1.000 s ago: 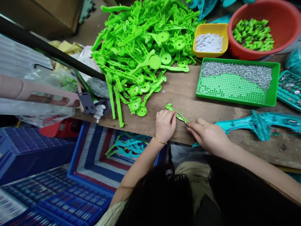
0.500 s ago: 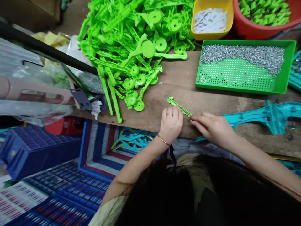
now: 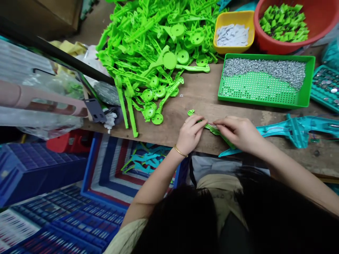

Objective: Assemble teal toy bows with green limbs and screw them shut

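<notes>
A slim bright green plastic arm (image 3: 212, 129) lies slantwise at the table's front edge, its hooked end poking out past my left hand (image 3: 191, 133). The fingers of that hand are closed over its upper part and hold it against the wood. My right hand (image 3: 239, 132) is closed in a pinch just above the arm's middle. Whatever sits between those fingertips is too small to make out. The arm's lower end passes under my right hand, partly hidden. A teal plastic shell (image 3: 293, 129) with thin wires lies right of my right hand, its tip showing below the palm.
A large heap of green plastic parts (image 3: 159, 46) covers the back left. Behind my right hand sits a green perforated tray (image 3: 261, 100) of small metal screws. A yellow tub (image 3: 234, 49) and a red bowl (image 3: 317, 24) stand beyond. A blue-rimmed crate (image 3: 88, 169) is below the table's edge.
The right fingertips have shifted from the green arm's lower side to above its middle. More of the arm now shows beneath the right hand. The left hand keeps holding it; the camera view has shifted.
</notes>
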`<state>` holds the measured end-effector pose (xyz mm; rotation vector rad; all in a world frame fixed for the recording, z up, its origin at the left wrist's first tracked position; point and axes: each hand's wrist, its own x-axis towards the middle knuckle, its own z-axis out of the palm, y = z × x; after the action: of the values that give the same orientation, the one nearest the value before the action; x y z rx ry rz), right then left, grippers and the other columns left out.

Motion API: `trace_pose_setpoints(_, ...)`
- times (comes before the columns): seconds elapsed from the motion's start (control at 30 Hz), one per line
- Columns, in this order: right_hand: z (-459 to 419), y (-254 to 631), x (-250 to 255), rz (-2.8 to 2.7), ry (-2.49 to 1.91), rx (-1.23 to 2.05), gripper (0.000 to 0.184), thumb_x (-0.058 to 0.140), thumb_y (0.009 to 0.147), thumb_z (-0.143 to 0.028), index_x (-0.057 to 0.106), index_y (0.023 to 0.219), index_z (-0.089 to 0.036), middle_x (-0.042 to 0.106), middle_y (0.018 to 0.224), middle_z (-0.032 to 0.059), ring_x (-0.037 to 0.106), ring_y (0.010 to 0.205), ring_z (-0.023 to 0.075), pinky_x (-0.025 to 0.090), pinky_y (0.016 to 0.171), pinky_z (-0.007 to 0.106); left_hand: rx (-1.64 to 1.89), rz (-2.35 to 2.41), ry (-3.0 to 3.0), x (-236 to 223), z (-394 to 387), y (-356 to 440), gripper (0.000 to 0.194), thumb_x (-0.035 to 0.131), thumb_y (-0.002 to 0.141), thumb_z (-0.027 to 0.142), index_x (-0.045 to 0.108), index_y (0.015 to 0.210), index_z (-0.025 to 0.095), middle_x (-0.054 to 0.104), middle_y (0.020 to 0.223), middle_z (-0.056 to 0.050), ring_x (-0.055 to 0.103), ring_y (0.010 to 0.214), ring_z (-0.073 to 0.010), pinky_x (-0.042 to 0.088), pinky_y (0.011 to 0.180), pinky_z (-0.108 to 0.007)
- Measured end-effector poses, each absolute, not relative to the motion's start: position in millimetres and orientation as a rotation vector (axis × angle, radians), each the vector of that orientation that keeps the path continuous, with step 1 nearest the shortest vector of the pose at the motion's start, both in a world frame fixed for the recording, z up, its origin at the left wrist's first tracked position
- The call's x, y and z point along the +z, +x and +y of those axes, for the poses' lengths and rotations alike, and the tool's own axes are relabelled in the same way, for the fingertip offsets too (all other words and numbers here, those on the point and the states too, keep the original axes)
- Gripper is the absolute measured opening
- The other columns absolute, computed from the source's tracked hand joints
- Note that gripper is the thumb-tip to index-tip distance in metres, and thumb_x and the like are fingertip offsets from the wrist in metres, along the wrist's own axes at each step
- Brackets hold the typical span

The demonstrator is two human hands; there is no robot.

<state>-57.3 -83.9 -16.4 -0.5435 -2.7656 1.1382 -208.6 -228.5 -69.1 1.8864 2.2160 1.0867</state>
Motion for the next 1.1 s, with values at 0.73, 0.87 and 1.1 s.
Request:
trace_pose_setpoints(0.73, -78, -70, -14, -2.772, -0.923, 1.5, 0.018, 0.058, 0.08, -0.03, 0.069, 0.077, -0.016, 0.067, 0.072, 0.0027, 0.055, 0.066, 0.0141, 0.039, 0.063, 0.027, 1.183, 2.111, 1.629, -70, -228, -225, 0.017, 0.063, 0.086, 0.018, 0.068, 0.102, 0.017, 0.069, 0.112, -0.008, 0.062, 0.11, -0.0183, 0.048, 0.103, -0.04)
trace_pose_setpoints(0.87, -83, -67, -12, -2.964, -0.911, 1.216, 0.018, 0.055, 0.083, -0.026, 0.07, 0.081, -0.017, 0.069, 0.081, 0.005, 0.059, 0.072, 0.0158, 0.04, 0.066, 0.027, 1.161, 2.108, 1.626, -69, -227, -230, 0.013, 0.065, 0.084, 0.017, 0.069, 0.096, 0.018, 0.07, 0.11, -0.006, 0.062, 0.11, -0.0186, 0.048, 0.103, -0.041)
trace_pose_setpoints(1.1, -90, -66, -18, -3.149, -0.774, 0.909, 0.021, 0.048, 0.088, -0.026, 0.067, 0.088, -0.016, 0.068, 0.086, 0.0075, 0.06, 0.075, 0.0183, 0.038, 0.067, 0.029, 1.113, 2.215, 1.595, -65, -221, -217, 0.015, 0.071, 0.081, 0.028, 0.07, 0.094, 0.02, 0.067, 0.1, -0.004, 0.061, 0.102, -0.0192, 0.047, 0.097, -0.04)
